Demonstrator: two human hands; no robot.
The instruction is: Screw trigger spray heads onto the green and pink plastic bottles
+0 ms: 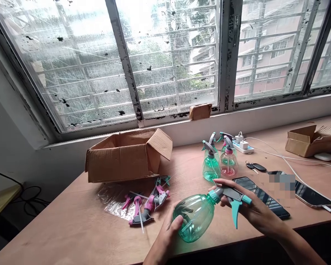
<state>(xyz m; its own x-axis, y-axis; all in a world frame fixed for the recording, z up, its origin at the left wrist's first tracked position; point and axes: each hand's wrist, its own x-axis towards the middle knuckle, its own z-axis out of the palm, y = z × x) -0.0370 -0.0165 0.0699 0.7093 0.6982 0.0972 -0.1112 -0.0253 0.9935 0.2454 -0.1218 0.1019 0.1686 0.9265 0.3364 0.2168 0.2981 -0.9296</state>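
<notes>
A teal spray bottle (194,215) lies tilted on its side above the desk's front edge. My left hand (168,237) cups its round body from below, thumb on the plastic. My right hand (253,209) is closed around the grey and teal trigger head (231,198) at the bottle's neck. Behind them stand two finished bottles, a teal bottle (211,162) and a pink bottle (228,162). Several loose pink and teal trigger heads (150,202) lie on a clear plastic bag (112,198) to the left.
An open cardboard box (126,156) sits at the back left of the wooden desk (71,224). Two phones (264,197) (310,195), keys (255,166), a power strip (244,146) with cables and a smaller box (309,140) are on the right.
</notes>
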